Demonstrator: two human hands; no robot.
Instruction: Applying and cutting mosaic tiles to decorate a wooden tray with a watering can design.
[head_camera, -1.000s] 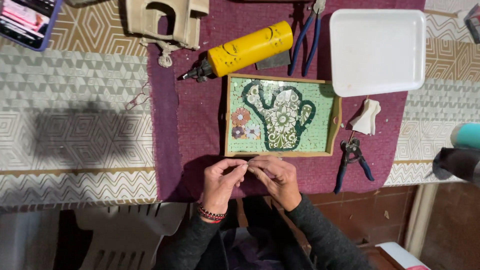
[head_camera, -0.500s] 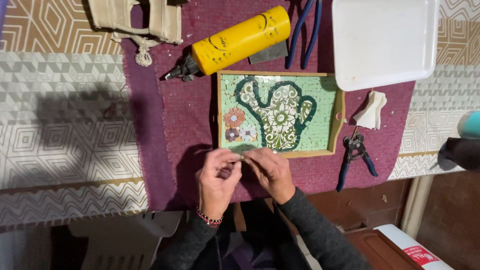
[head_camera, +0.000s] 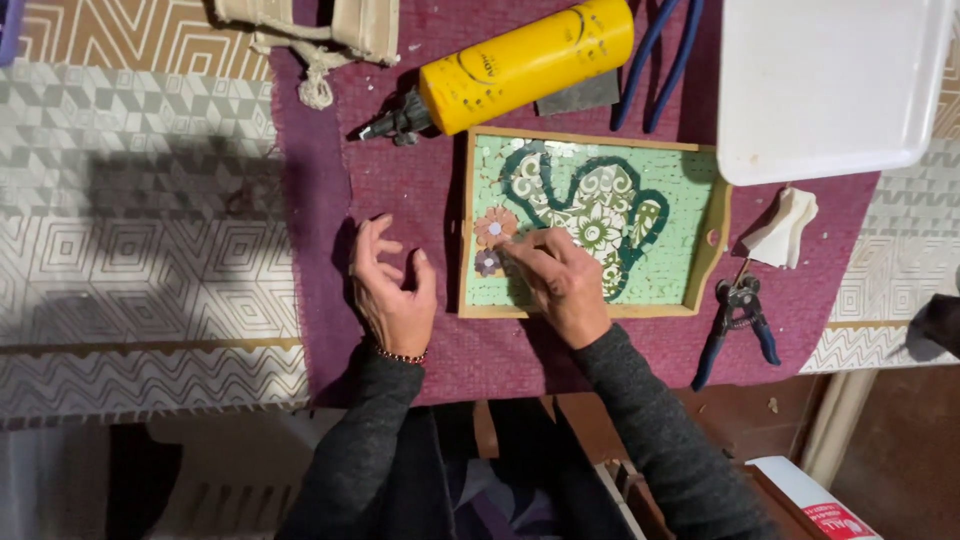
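- We see a wooden-framed mosaic tray (head_camera: 600, 225) lying flat on a purple cloth (head_camera: 390, 190) in the middle of the worktop (head_camera: 140, 250); its tiled face shows a patterned watering-can shape on pale green.
- At the tray's left edge sit two small tile flowers (head_camera: 493, 228), an orange-pink one above a smaller purple one.
- Our right hand (head_camera: 560, 280) rests on the lower left part of the mosaic, fingertips pinched together and touching the tiles just beside the flowers; whether a small piece sits between them we cannot tell.
- Our left hand (head_camera: 392, 285) rests on the cloth just left of the tray, apart from it, fingers loosely curled and spread, holding nothing; a beaded bracelet (head_camera: 400, 355) circles the wrist.
- Above the tray lies a yellow glue bottle (head_camera: 520, 65) on its side, dark nozzle pointing left, near the frame's top edge.
- A grey rectangular block (head_camera: 580, 95) lies beneath the bottle's right end.
- Blue-handled pliers (head_camera: 655, 60) lie to the right of the bottle, running off the top.
- A white plastic tray (head_camera: 830, 85) sits at upper right, its lower left corner overlapping the mosaic tray's top right corner.
- To the right of the frame lie a crumpled white cloth scrap (head_camera: 785, 228) and, below it, blue-handled nippers (head_camera: 735, 325).
- At upper left a cream drawstring bag (head_camera: 320, 30) rests at the cloth's edge.
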